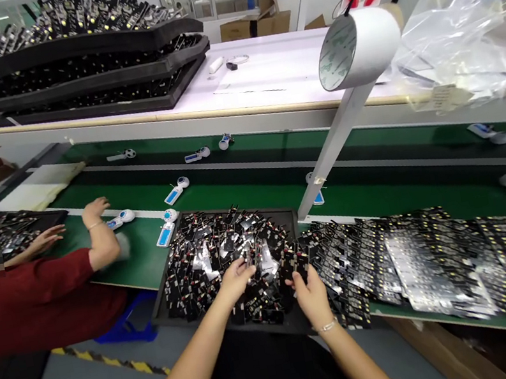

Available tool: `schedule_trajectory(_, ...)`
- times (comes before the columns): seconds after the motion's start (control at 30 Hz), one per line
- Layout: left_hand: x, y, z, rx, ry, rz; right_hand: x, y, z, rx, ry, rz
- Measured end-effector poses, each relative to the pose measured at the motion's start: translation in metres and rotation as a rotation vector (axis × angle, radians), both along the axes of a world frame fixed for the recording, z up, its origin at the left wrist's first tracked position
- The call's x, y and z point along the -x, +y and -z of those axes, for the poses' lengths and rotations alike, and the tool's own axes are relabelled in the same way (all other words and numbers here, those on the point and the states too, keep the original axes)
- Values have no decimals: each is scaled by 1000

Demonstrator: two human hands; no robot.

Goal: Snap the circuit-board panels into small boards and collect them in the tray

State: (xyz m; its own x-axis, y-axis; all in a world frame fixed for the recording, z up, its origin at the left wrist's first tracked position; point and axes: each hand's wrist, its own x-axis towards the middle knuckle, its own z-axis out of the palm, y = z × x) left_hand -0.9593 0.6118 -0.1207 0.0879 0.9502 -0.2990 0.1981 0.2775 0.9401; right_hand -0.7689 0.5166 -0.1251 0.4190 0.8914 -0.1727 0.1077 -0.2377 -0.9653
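A black tray [162, 305] in front of me is heaped with small black circuit boards [195, 283], some with shiny silver areas. Over the middle of the heap is my left hand [236, 281], its fingers loosely bent and apart, with nothing plainly held. Near the tray's right side, my right hand [312, 296] pinches a black circuit board [295, 260] between thumb and fingers. Its lower edge is hidden by the hand. Just right of that hand, overlapping rows of panelled circuit boards [421, 265] lie along the bench.
White-and-blue handheld devices [176, 191] lie on the green conveyor [251, 180]. A slanted post [337, 143] with a tape roll [358, 49] rises behind the tray. Stacked black trays [94, 80] sit on the upper shelf. At left, a co-worker in a red sleeve [55, 281] reaches over the bench.
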Motion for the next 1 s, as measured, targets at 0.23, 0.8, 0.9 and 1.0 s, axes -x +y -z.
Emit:
schedule_trajectory(0.23, 20, -37, -10, 10, -18, 174, 11, -21, 14, 109, 71, -272)
schedule_trajectory(0.8, 32, -14, -19, -353, 681, 292, -43, -6, 14, 586, -769, -42)
schedule_trajectory(0.9, 63, -21, -12, -397, 687, 296, -112, -21, 15, 656, -852, 167)
schedule_trajectory(1.0, 87, -39, 6, -225, 568, 279, -163, -35, 25, 695, -847, 232)
